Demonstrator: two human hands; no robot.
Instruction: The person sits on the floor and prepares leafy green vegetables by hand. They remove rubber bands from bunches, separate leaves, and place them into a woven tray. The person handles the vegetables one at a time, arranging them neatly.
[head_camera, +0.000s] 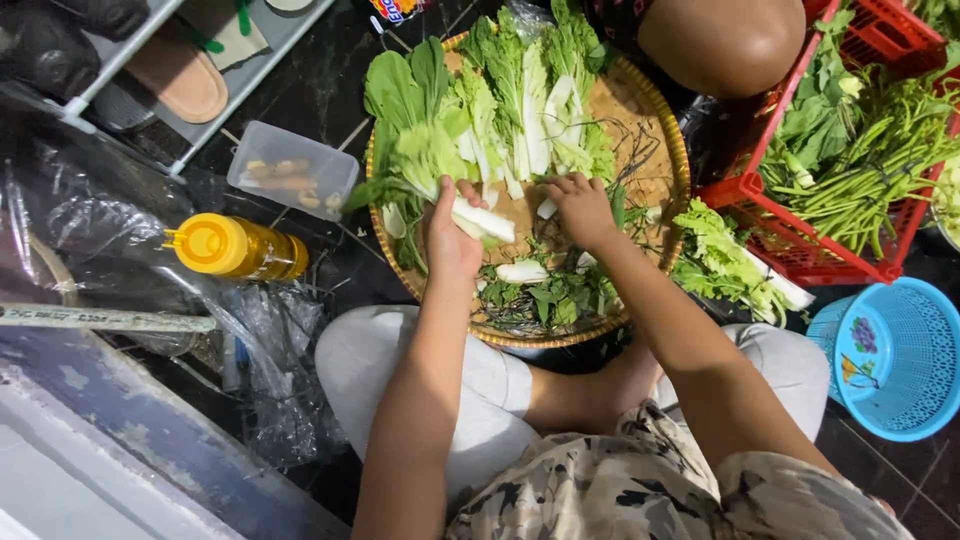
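Note:
A round woven tray (665, 140) lies on the dark floor in front of my crossed legs. Leafy greens with white stalks (480, 110) are piled across its far half, and trimmed leaves and stalk bits (545, 290) lie on its near half. My left hand (450, 235) grips a bunch of the greens by its white stalk (488, 220). My right hand (580, 205) rests on the tray just right of that stalk, fingertips pinching a small white stalk piece (547, 208).
A yellow-capped bottle (240, 248) and a clear lidded box (292, 170) lie left of the tray. A red crate of greens and long beans (850, 150) and a blue plastic basket (895, 360) stand at the right. Another person's knee (720, 45) is beyond the tray.

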